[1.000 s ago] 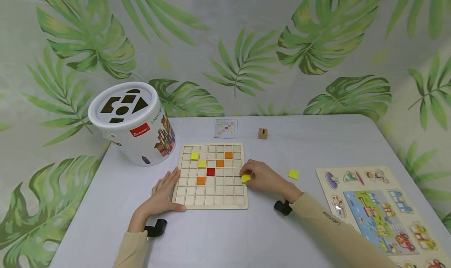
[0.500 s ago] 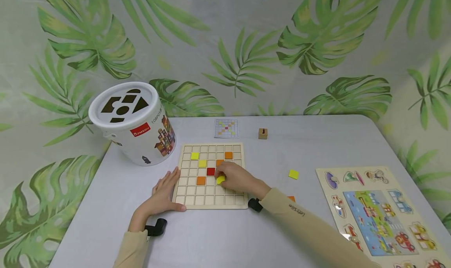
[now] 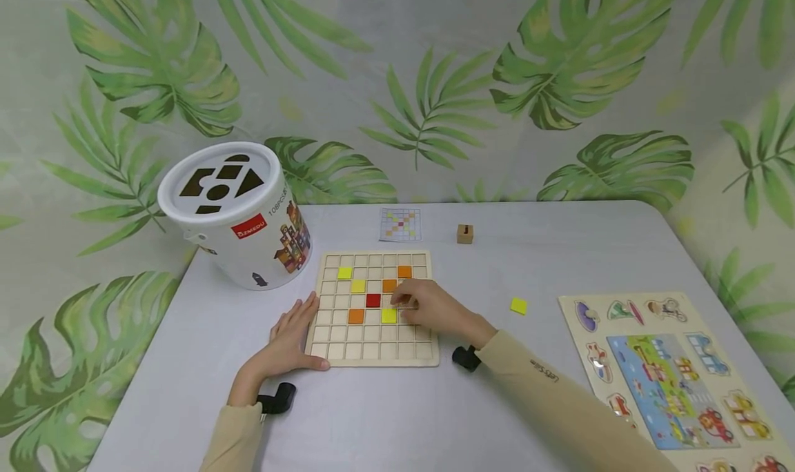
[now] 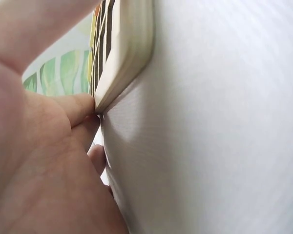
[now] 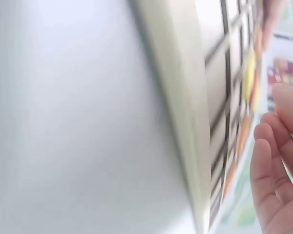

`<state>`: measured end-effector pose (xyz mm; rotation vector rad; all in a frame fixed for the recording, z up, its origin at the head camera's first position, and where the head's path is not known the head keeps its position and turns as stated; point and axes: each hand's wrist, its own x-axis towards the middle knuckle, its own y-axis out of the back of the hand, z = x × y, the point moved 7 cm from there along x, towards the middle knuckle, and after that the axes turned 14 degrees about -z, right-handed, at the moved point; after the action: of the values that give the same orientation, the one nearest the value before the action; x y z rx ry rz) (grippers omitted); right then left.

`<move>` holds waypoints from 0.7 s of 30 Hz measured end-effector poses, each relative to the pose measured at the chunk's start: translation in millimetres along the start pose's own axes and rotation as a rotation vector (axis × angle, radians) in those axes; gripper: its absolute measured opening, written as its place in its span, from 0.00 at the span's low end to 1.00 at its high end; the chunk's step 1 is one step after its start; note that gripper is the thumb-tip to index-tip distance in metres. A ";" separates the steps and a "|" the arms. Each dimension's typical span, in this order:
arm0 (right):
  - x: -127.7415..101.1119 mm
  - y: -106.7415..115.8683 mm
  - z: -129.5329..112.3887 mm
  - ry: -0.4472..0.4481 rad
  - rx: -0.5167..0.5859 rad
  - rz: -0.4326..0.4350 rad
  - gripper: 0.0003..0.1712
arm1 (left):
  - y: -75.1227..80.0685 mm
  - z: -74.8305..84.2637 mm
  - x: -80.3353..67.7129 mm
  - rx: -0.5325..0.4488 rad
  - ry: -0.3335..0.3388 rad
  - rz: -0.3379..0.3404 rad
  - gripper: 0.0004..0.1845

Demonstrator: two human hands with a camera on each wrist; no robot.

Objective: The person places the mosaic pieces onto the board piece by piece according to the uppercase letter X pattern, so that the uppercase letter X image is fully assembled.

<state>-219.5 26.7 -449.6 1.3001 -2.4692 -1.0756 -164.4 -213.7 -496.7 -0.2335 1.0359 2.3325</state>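
A wooden grid board (image 3: 369,351) lies flat, and my left hand (image 3: 283,344) rests along its left side with fingers spread and thumb by the near corner. In the left wrist view those fingers touch the board's edge (image 4: 129,53). My right hand (image 3: 430,305) is over the board's right part, fingers loosely bent and holding nothing. Just left of its fingertips sits a yellow tile (image 3: 388,316) in a grid square. A red tile (image 3: 373,300), an orange tile (image 3: 356,317) and several other yellow and orange tiles fill squares on diagonal lines.
A pattern card (image 3: 400,225) and a small wooden block (image 3: 464,234) lie behind the board. At the back left stands a white bucket (image 3: 248,251) with shaped holes. One loose yellow tile (image 3: 518,306) is to the right, near a picture puzzle board (image 3: 577,320).
My right hand carried the yellow tile leftward onto the board, let go of it in a square, and has drawn back slightly right. My left hand has stayed in place.
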 end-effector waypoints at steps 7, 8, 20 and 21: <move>-59.4 27.6 23.5 -0.003 0.037 0.010 0.11 | 0.2 0.4 0.1 0.006 0.010 -0.006 0.67; -69.3 29.7 27.8 -0.011 0.041 0.006 0.11 | 0.2 0.4 0.0 0.004 0.011 -0.007 0.67; -152.7 24.2 68.4 -0.063 -0.059 -0.033 0.15 | -0.4 0.7 0.9 0.011 0.010 -0.011 0.67; -155.2 22.8 69.5 -0.062 -0.070 -0.036 0.15 | -0.4 0.7 1.0 0.014 0.009 -0.010 0.67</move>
<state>-169.7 190.8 -456.5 1.3153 -2.4366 -1.2173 -164.9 -212.6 -496.9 -0.2434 1.0534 2.3163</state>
